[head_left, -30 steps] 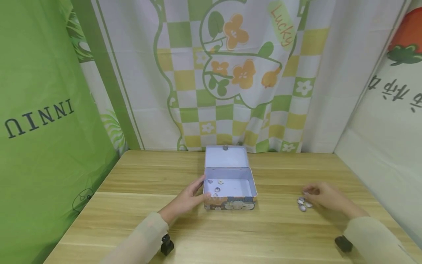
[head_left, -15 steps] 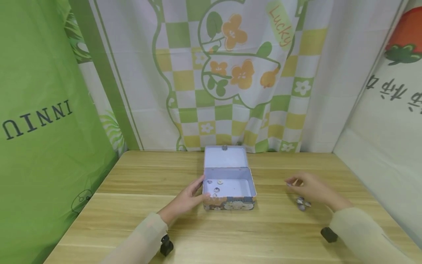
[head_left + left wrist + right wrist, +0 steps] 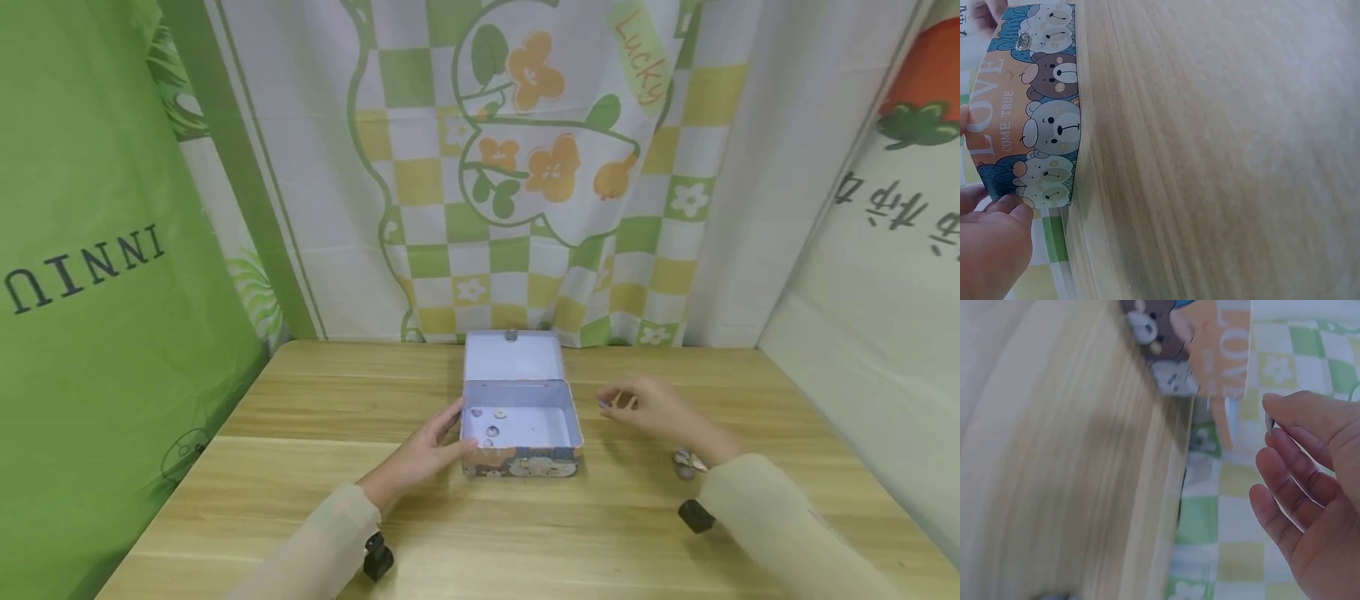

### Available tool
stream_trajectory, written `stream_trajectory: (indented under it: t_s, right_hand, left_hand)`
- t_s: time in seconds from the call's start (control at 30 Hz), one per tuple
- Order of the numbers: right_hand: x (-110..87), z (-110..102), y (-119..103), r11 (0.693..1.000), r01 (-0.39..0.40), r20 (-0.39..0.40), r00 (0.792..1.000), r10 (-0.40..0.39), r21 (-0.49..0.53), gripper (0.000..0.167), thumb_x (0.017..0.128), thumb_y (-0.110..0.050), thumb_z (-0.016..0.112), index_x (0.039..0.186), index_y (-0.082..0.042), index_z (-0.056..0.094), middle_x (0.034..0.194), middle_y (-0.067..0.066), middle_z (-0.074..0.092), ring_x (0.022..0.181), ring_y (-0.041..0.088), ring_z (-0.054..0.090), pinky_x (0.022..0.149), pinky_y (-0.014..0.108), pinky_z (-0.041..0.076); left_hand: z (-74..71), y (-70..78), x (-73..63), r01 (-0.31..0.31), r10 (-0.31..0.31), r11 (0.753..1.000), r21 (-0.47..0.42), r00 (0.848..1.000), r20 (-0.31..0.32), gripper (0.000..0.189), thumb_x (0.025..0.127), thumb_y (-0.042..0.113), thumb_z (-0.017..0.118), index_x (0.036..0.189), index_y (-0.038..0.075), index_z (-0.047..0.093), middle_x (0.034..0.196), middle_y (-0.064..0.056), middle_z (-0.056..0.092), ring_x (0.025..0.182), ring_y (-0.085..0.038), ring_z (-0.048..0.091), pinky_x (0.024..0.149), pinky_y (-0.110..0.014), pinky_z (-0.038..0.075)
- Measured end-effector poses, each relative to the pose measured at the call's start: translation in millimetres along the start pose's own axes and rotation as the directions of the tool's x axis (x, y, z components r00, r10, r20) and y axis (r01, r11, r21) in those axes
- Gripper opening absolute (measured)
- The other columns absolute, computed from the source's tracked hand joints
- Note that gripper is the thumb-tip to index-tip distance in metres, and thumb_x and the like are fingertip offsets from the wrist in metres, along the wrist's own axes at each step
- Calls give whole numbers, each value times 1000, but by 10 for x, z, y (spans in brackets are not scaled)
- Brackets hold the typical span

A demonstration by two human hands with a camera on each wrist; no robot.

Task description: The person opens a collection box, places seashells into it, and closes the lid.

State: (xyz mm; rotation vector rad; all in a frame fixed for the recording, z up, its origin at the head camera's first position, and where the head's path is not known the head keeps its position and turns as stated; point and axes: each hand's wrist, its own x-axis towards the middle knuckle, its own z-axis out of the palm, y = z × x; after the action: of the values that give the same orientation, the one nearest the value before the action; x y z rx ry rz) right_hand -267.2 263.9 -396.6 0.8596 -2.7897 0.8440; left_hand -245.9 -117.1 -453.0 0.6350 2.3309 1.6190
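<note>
A small tin box [image 3: 525, 465] with bears printed on its side stands at mid-table, its lid [image 3: 513, 357] tipped back. Several little seashells [image 3: 492, 431] lie on the left of its white floor. My left hand [image 3: 416, 460] holds the box by its left side, thumb at the front rim; the left wrist view shows fingers against the end of the tin [image 3: 1050, 128]. Just right of the box, my right hand [image 3: 660, 412] is raised over the table. Between thumb and forefinger it pinches one small shell [image 3: 1269, 423], seen edge-on in the right wrist view.
A little heap of shells [image 3: 684, 465] lies on the wooden table [image 3: 585, 533], below the right forearm. Printed curtains hang behind the back edge, and a green cloth [image 3: 112, 375] hangs along the left. Black wrist cameras [image 3: 378, 558] sit under both sleeves.
My right hand has lifted a shell from the heap and carried it left and away from me, toward the box. The left hand and the box have stayed in place.
</note>
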Motion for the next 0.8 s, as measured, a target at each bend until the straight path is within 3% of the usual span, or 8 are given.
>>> stream_trajectory:
  t_s: [0.6, 0.8]
  right_hand:
    - [525, 333, -475, 987, 155, 22, 987, -156, 42, 20, 88, -10, 77, 108, -8, 75, 99, -1, 69, 87, 18, 64, 74, 31, 57]
    - [647, 442, -541, 981, 182, 54, 981, -186, 73, 20, 89, -9, 75, 109, -5, 74, 100, 2, 69, 90, 23, 65, 78, 38, 59]
  left_hand:
    - [-4, -2, -7, -11, 11, 1000, 10, 1000, 0, 77, 101, 21, 63, 160, 5, 16, 166, -15, 11, 150, -34, 16, 120, -49, 14]
    - [1, -7, 11, -30, 30, 1000, 10, 1000, 1, 77, 101, 20, 63, 160, 3, 17, 165, -17, 12, 150, -36, 17, 120, -51, 15]
